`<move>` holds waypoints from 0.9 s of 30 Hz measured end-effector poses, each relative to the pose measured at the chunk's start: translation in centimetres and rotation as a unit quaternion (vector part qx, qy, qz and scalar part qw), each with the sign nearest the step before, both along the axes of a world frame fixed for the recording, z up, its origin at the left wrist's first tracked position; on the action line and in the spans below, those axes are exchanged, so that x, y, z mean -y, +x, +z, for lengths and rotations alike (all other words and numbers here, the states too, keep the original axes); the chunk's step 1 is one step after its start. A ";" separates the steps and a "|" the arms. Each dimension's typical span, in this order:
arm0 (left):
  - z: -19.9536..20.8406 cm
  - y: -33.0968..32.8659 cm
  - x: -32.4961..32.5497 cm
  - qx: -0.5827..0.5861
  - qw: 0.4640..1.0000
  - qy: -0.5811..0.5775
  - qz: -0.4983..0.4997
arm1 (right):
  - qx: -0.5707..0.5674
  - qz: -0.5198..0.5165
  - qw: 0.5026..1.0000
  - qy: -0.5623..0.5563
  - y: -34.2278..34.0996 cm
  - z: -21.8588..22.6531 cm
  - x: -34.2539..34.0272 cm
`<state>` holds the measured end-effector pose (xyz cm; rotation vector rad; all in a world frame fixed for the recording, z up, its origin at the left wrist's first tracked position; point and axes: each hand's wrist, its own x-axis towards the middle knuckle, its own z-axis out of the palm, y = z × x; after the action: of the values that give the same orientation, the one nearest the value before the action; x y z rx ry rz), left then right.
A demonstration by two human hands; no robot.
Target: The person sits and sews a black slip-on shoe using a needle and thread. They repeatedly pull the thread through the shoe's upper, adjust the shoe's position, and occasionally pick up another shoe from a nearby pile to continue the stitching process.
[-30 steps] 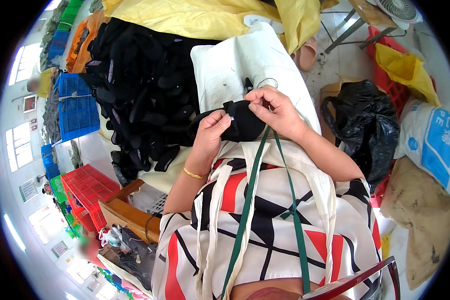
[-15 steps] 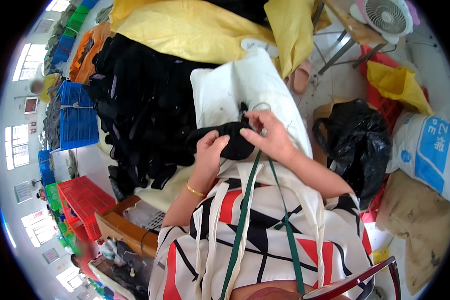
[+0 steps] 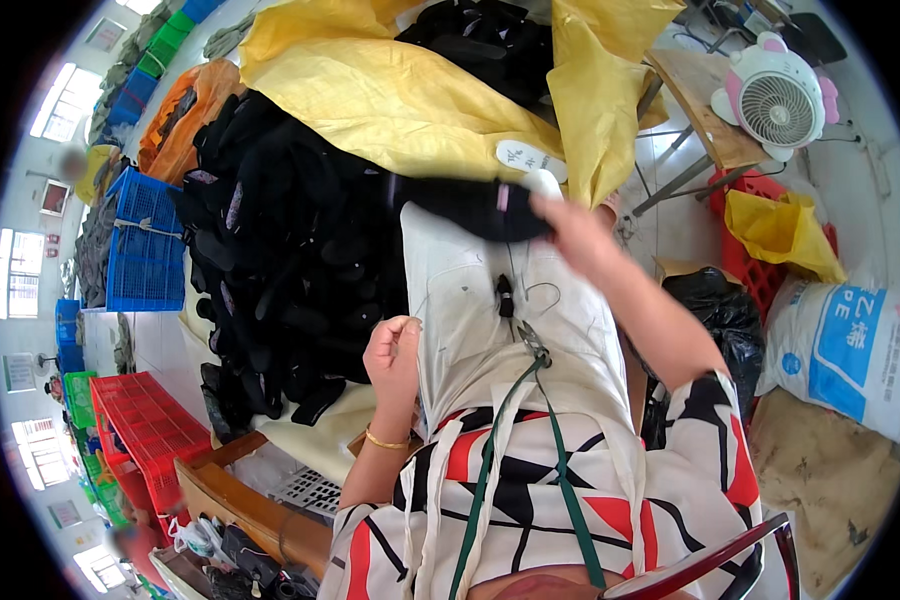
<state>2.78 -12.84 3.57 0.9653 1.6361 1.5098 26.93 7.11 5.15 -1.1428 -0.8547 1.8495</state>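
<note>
Large lettering on blue-white sack (image 3: 838,352); dark marks, probably handwriting, on white oval card (image 3: 530,157).

Black pieces (image 3: 285,250) on cream sheet (image 3: 322,438)

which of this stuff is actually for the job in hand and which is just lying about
Likely part of the job:
black fabric piece, motion-blurred, in the right hand
pile of black pieces, seemingly similar
small metal snips

Apparently just lying about:
fan on the wooden table
blue crate
black plastic bag
</note>
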 end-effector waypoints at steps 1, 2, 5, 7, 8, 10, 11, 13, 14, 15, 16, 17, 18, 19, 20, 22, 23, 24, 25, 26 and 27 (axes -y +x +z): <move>0.1 0.0 -0.1 0.013 1.000 -0.016 -0.003 | -0.062 -0.029 0.996 0.053 -0.4 1.2 -3.3; 0.1 0.2 -0.1 0.025 0.999 -0.033 -0.006 | -0.075 -0.013 0.991 0.112 0.1 1.1 -6.5; -1.0 -0.1 0.3 -0.109 0.993 -0.027 -0.036 | -0.010 -0.055 0.990 0.127 -2.7 4.5 -6.2; -1.7 0.1 -0.1 -0.155 0.984 -0.056 -0.062 | 0.036 -0.008 0.991 0.129 -2.1 2.5 -3.3; -1.8 0.0 -0.4 -0.127 0.986 -0.070 -0.076 | 0.047 0.024 0.991 0.122 -1.6 1.0 -2.1; -2.5 0.4 -0.4 -0.121 0.984 -0.072 -0.108 | 0.049 0.031 0.995 0.083 0.6 -1.9 0.2; -2.5 0.6 -0.8 -0.147 0.978 -0.068 -0.135 | 0.042 0.007 0.998 0.053 2.5 -3.3 1.2; -2.1 1.3 -2.2 -0.202 0.959 -0.057 -0.193 | -0.005 -0.072 0.997 -0.010 6.8 -5.6 2.3; -2.2 1.9 -3.0 -0.228 0.949 -0.054 -0.211 | -0.044 -0.122 0.991 -0.044 9.2 -6.3 2.5; -2.3 2.7 -3.7 -0.254 0.939 -0.052 -0.227 | -0.056 -0.178 0.981 -0.046 11.4 -6.4 2.9; -2.6 3.6 -4.5 -0.278 0.928 -0.049 -0.244 | -0.066 -0.234 0.969 -0.048 13.8 -6.4 3.3; -3.5 4.3 -5.3 -0.365 0.888 -0.063 -0.273 | -0.090 -0.268 0.958 -0.052 16.7 -6.8 3.7; -3.8 5.2 -6.1 -0.408 0.863 -0.083 -0.286 | -0.114 -0.302 0.945 -0.054 19.8 -7.2 4.0; -4.1 6.4 -6.8 -0.450 0.835 -0.104 -0.298 | -0.128 -0.335 0.933 -0.036 23.1 -7.0 4.4; -4.5 7.2 -7.3 -0.492 0.804 -0.126 -0.309 | -0.143 -0.366 0.919 -0.019 25.9 -6.8 5.0; -6.0 7.9 -8.4 -0.504 0.786 -0.143 -0.329 | -0.097 -0.463 0.881 0.021 29.9 -5.1 6.1; -6.8 8.1 -8.7 -0.510 0.775 -0.151 -0.342 | -0.098 -0.487 0.867 0.048 31.8 -4.6 6.9; -7.4 8.2 -8.8 -0.516 0.770 -0.159 -0.339 | -0.099 -0.509 0.852 0.073 33.0 -4.4 7.6; -7.6 8.4 -9.1 -0.522 0.765 -0.167 -0.338 | -0.086 -0.523 0.843 0.092 33.3 -3.9 8.2; -7.7 8.4 -9.1 -0.528 0.760 -0.175 -0.335 | -0.083 -0.517 0.848 0.089 33.2 -3.9 8.5; -7.8 8.1 -9.0 -0.471 0.795 -0.192 -0.330 | -0.080 -0.508 0.853 0.085 32.8 -4.1 8.7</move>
<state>10.92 -3.86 -4.20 1.9447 1.7920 0.1395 59.74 -1.60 1.06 -1.0055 -0.1938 0.9321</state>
